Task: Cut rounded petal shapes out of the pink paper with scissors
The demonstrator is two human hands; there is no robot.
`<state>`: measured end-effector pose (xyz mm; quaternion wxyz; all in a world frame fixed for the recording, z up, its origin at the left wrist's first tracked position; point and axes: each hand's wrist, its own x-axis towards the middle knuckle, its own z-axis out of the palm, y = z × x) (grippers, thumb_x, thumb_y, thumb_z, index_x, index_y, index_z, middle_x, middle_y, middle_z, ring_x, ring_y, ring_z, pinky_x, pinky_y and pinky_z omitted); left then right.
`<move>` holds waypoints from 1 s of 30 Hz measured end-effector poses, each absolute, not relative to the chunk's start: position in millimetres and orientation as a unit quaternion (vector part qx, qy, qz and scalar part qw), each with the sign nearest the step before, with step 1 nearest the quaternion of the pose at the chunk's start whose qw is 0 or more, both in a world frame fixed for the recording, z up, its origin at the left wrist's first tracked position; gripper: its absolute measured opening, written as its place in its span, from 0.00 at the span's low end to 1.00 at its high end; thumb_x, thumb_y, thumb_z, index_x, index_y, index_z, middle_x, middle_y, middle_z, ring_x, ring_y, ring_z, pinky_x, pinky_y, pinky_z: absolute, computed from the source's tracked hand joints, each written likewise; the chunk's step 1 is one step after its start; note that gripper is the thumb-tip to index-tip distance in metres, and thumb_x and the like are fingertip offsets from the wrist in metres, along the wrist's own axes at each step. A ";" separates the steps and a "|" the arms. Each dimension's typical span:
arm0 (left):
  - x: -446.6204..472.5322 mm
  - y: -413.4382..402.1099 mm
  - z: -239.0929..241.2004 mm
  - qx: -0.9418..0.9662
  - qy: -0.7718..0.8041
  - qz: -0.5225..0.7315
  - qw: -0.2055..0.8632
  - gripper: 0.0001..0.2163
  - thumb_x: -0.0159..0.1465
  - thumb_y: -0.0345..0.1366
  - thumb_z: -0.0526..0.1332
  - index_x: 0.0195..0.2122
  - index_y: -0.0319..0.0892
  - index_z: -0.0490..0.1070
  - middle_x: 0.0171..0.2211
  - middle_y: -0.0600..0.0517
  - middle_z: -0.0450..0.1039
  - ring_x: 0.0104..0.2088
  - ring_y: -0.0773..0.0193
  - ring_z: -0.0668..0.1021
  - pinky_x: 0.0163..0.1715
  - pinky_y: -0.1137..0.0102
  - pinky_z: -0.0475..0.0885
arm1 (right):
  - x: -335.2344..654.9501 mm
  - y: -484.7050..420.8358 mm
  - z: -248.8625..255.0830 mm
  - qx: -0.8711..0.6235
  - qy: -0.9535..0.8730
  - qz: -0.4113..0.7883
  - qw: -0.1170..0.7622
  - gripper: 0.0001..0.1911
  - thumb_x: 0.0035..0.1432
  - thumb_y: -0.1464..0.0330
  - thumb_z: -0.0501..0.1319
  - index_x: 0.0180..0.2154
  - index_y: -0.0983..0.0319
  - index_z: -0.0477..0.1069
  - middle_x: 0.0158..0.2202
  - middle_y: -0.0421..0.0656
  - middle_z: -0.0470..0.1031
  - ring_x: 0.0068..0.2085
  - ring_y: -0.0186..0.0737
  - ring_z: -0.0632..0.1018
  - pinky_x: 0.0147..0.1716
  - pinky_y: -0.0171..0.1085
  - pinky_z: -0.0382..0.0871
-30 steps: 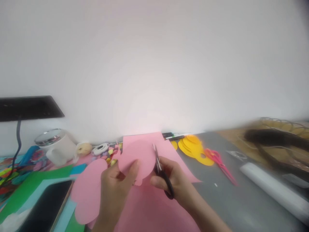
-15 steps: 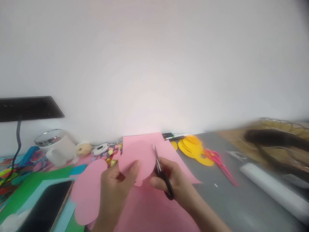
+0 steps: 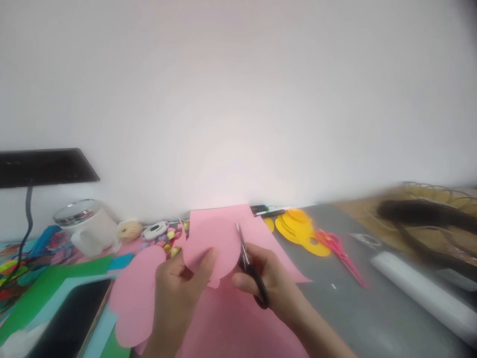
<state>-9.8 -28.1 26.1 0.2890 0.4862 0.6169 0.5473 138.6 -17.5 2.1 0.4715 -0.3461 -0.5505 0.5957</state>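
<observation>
A rounded piece of pink paper (image 3: 219, 248) is pinched between the thumb and fingers of my left hand (image 3: 186, 283). My right hand (image 3: 266, 273) is closed on the handles of black-handled scissors (image 3: 250, 268). Their blades point up and away along the right edge of the pink piece, almost together. Pink sheets (image 3: 242, 323) lie under both hands and behind the piece. Left of my left hand rest larger rounded pink paper shapes (image 3: 134, 298).
Yellow paper cut-outs (image 3: 290, 226) and pink scissors (image 3: 345, 258) lie to the right on a grey mat (image 3: 335, 318), near a white roll (image 3: 421, 293). On the left are a phone (image 3: 70, 318), green paper (image 3: 26, 308) and a white mug (image 3: 91, 231). A wall stands behind.
Almost nothing differs. The pink piece has shifted very slightly in my left hand; the scissors and both hands hold nearly the same place.
</observation>
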 end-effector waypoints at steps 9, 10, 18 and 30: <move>-9.0 -27.9 27.0 0.487 0.615 0.552 0.284 0.17 0.49 0.44 0.65 0.11 0.42 0.61 0.12 0.59 0.58 0.18 0.70 0.61 0.19 0.73 0.56 | 138.8 -17.1 3.1 -0.347 -0.538 0.606 0.472 0.24 0.42 0.55 0.72 0.24 0.61 0.60 0.20 0.33 0.56 0.22 0.29 0.56 0.21 0.31 0.52; -8.7 -28.2 27.4 0.486 0.616 0.550 0.284 0.17 0.49 0.44 0.64 0.11 0.42 0.61 0.12 0.59 0.57 0.18 0.70 0.61 0.19 0.73 0.56 | 139.0 -17.1 3.3 -0.348 -0.535 0.607 0.472 0.24 0.41 0.56 0.72 0.24 0.61 0.61 0.20 0.32 0.56 0.22 0.29 0.57 0.21 0.31 0.52; -9.6 -28.1 27.1 0.486 0.615 0.552 0.284 0.17 0.49 0.44 0.65 0.11 0.42 0.61 0.12 0.58 0.57 0.17 0.70 0.60 0.18 0.73 0.57 | 139.0 -17.3 1.7 -0.338 -0.535 0.612 0.476 0.24 0.40 0.56 0.73 0.24 0.61 0.61 0.21 0.33 0.57 0.23 0.30 0.58 0.21 0.31 0.54; -9.2 -28.6 28.0 0.487 0.619 0.551 0.276 0.18 0.48 0.45 0.64 0.11 0.42 0.60 0.12 0.59 0.57 0.17 0.71 0.60 0.18 0.74 0.57 | 138.7 -16.8 0.8 -0.349 -0.545 0.602 0.468 0.25 0.42 0.52 0.71 0.24 0.61 0.61 0.21 0.33 0.57 0.22 0.29 0.57 0.21 0.31 0.54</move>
